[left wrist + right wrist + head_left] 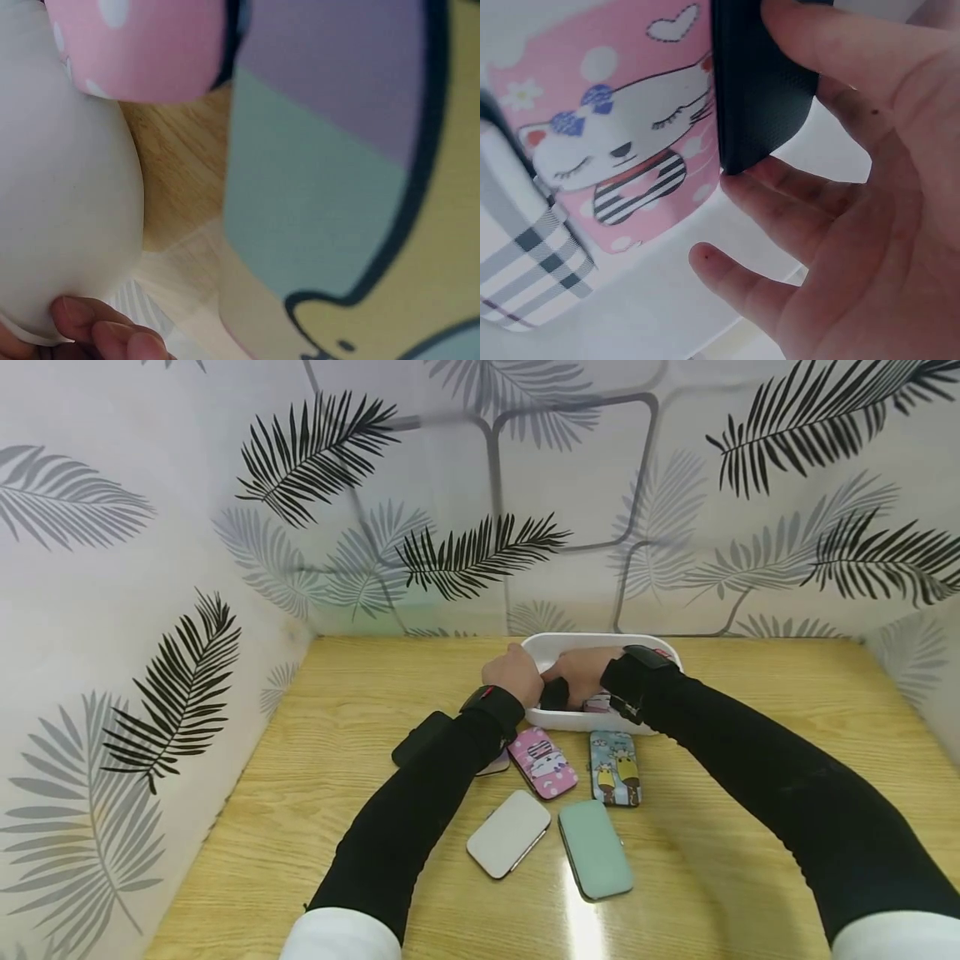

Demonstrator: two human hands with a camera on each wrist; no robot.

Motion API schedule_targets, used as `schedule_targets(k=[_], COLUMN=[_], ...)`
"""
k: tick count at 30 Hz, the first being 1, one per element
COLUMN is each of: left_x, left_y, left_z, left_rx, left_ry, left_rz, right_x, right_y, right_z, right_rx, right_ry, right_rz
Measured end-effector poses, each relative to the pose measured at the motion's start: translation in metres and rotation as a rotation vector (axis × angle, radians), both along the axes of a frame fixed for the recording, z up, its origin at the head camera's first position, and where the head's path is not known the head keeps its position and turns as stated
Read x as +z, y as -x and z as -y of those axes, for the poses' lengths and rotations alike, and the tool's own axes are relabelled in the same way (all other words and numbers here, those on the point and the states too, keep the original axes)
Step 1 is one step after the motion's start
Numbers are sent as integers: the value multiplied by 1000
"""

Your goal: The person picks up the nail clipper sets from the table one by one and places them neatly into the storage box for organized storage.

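While the right hand (581, 675) reaches inside the white tub (566, 722), the left hand (512, 675) grips its rim at about 9 o'clock. Black case (761, 82): one, inside the tub, pinched between right thumb and fingers; at 8 o'clock from the right hand, the nearer, and 4 o'clock from the left. Its long axis reads roughly 12 to 6 o'clock in the right wrist view, top end cut off.

Tub: one. Other cases visible inside: one pink cat case (630, 135), beside the black; one plaid case (517, 240). Whether more lie hidden, cannot tell.

Cases on the bench (750, 777): six. Clock positions from the tub:
- dark case (422, 735), one, between 8 and 9;
- multicoloured case (497, 765), one, part hidden, 8;
- pink spotted case (542, 764), one, 7;
- off-white case (510, 833), one, 7, farther out;
- giraffe case (615, 768), one, near 6;
- mint case (596, 849), one, 6, farther out.
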State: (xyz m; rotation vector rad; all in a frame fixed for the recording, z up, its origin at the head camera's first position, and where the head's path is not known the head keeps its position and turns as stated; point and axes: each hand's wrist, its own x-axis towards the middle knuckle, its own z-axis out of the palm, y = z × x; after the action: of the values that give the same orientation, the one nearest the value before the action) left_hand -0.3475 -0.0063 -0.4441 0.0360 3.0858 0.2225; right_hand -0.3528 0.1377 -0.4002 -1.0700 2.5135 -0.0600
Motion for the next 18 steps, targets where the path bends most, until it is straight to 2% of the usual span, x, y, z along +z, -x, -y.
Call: schedule_targets(k=[6, 10, 12, 18], left_x=[2, 2, 2, 3], left_y=[-2, -2, -2, -3], left_z=[-1, -2, -2, -2], left_rx=[9, 8, 9, 15], left_ry=[4, 6, 8, 13], left_rz=[16, 19, 23, 35], right_x=[-4, 1, 4, 16], right_y=[1, -4, -9, -37], right_z=[-5, -11, -17, -47], right_rx=[8, 22, 1, -24], right_ry=[6, 12, 43, 203], right_rz=[3, 9, 1, -158])
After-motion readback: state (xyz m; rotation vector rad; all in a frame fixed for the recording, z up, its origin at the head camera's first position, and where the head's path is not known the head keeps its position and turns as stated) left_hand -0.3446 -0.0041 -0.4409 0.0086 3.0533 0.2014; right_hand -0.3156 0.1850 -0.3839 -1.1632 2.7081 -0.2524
